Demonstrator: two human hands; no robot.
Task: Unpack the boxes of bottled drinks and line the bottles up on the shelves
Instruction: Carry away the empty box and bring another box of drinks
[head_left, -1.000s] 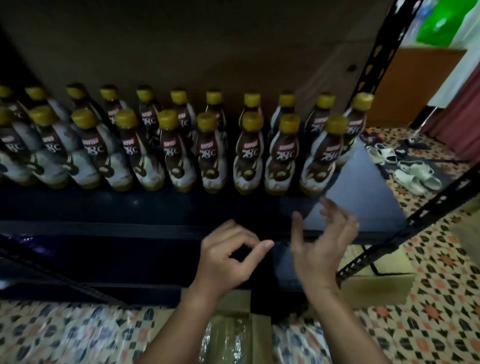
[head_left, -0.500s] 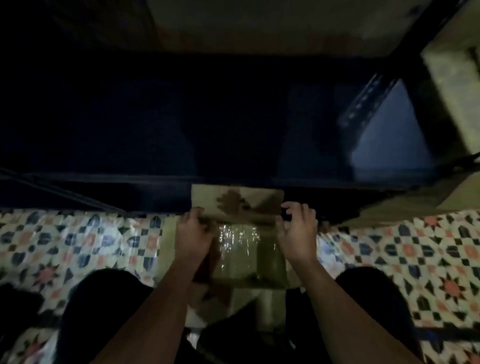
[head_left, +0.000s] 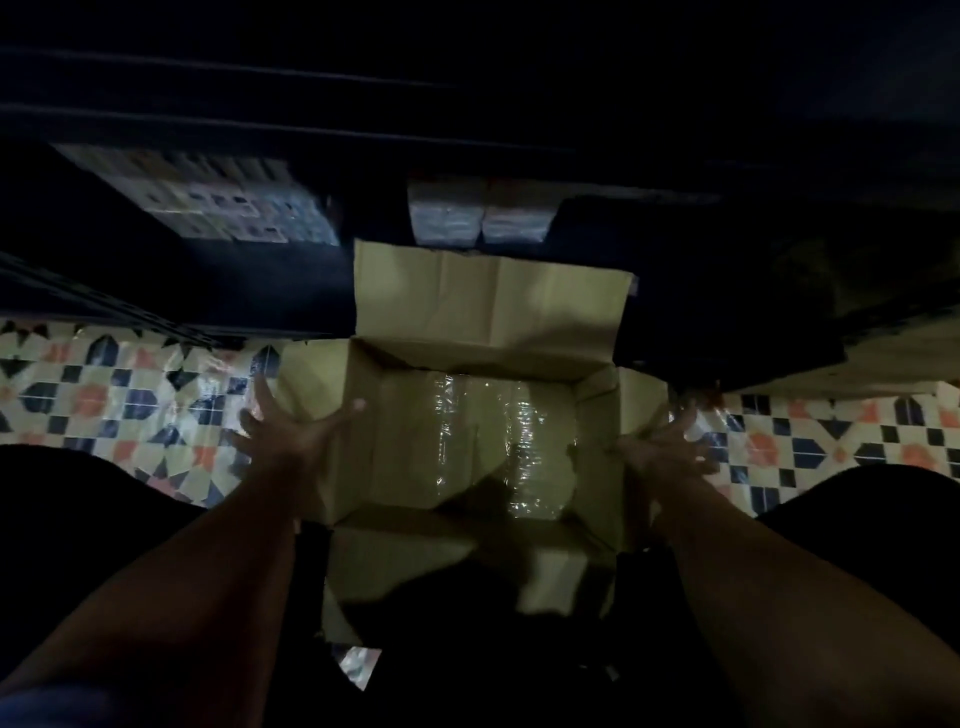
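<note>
- Left hand spread wide, fingers straight, pressing the left flap of the cardboard box.
- Right hand likewise splayed, against the box's right flap; nothing grasped.
- Box open on the patterned floor; shiny plastic wrap inside it.
- Beyond the box, dim shelving with pale packs.
- No writing readable.

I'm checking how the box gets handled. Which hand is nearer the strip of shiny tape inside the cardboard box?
Left. The left hand rests spread on the cardboard box's left wall, thumb over the rim toward the tape. The right hand lies outside the right wall, farther off.
</note>
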